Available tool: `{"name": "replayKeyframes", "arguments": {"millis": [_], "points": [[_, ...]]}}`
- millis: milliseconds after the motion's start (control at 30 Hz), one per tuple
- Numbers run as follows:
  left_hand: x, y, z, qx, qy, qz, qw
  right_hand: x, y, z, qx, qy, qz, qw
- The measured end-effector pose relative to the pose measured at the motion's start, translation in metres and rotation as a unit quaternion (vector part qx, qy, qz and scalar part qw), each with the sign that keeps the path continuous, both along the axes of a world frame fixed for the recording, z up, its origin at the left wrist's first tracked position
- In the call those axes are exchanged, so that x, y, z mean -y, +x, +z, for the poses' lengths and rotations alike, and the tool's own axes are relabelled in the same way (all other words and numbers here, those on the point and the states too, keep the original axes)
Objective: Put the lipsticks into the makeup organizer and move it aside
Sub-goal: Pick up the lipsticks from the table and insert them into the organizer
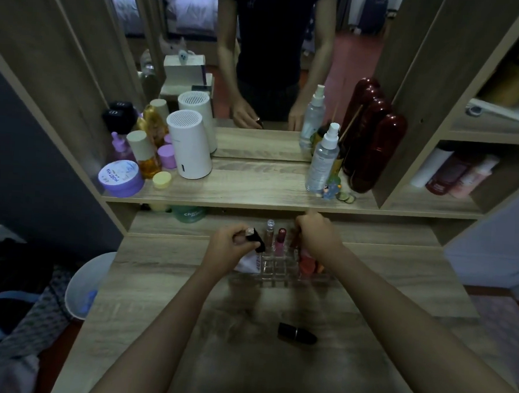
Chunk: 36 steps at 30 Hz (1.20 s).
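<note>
While both of my arms reach over the desk, my left hand is curled tight, its fingers pinching a black lipstick with a pale end, tilted just above the left edge of the clear organizer. My right hand is closed into a loose fist over the organizer's right side, gripping something reddish there; I cannot tell just what, since the hand hides most of it. Inside the organizer's cells a clear tube and a pink tube stand upright, side by side, between my two hands, and orange-red items sit low on the right. Another black lipstick lies on its side on the desk, well apart from the organizer and nearer to me. On the upper shelf, at left, a purple jar has a lid with writing that I read as "HOGT HYA", though the blur leaves me unsure. A spray bottle at right has a label with print too small to read, and a white cylinder stands upright beside the jars.
</note>
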State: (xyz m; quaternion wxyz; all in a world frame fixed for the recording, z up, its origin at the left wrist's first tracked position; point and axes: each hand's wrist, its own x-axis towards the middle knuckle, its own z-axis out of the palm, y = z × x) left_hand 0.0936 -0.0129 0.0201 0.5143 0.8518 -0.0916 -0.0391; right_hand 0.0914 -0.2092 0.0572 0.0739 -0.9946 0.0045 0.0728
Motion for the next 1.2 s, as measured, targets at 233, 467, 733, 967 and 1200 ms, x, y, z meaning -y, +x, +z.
{"name": "replayKeyframes", "arguments": {"millis": [233, 467, 733, 967, 1200], "points": [[0.0, 0.001, -0.002, -0.024, -0.005, -0.029, 0.999, -0.005, 0.002, -0.009, -0.016, -0.017, 0.007, 1.0], [0.006, 0.007, -0.008, -0.028, 0.035, 0.029, 0.999, -0.002, 0.006, -0.007, -0.025, -0.008, 0.001, 1.0], [0.02, 0.011, -0.014, -0.004, 0.106, 0.027, 0.994, -0.003, 0.004, -0.005, -0.003, -0.022, 0.013, 1.0], [0.029, 0.01, -0.02, 0.002, 0.135, -0.032, 0.99, 0.0, -0.006, 0.009, 0.037, -0.024, 0.015, 0.999], [0.032, 0.008, -0.026, 0.021, 0.159, -0.064, 0.985, -0.009, -0.084, 0.013, 0.102, 0.058, 0.118, 0.986]]}}
